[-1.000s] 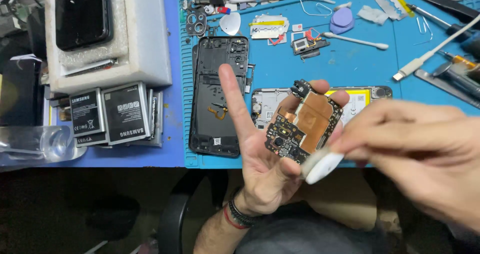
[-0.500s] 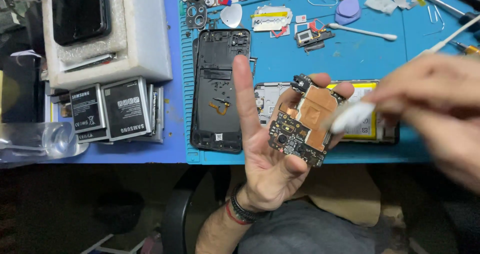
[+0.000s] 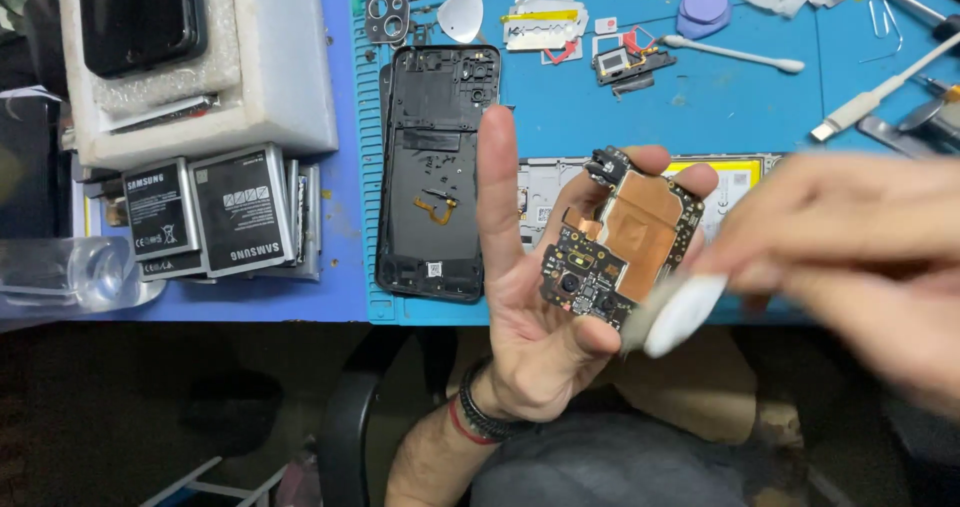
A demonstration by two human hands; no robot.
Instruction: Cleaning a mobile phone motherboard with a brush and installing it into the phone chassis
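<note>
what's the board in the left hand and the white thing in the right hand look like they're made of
Circuit board: dark laminate, matte, with a copper-coloured foil patch that shines dully. White tool: probably smooth plastic, glossy, though motion blur leaves it open.

My left hand (image 3: 545,297) is raised palm up in front of me, wrist bent back, with dark and red bands around the wrist. Its index finger stands straight and apart from the rest, while the other fingers (image 3: 665,162) curl upward and the thumb presses in from below, clamping what lies across them. My right hand (image 3: 860,257) comes in from the right, blurred, its fingers pinched together near the left thumb.
</note>
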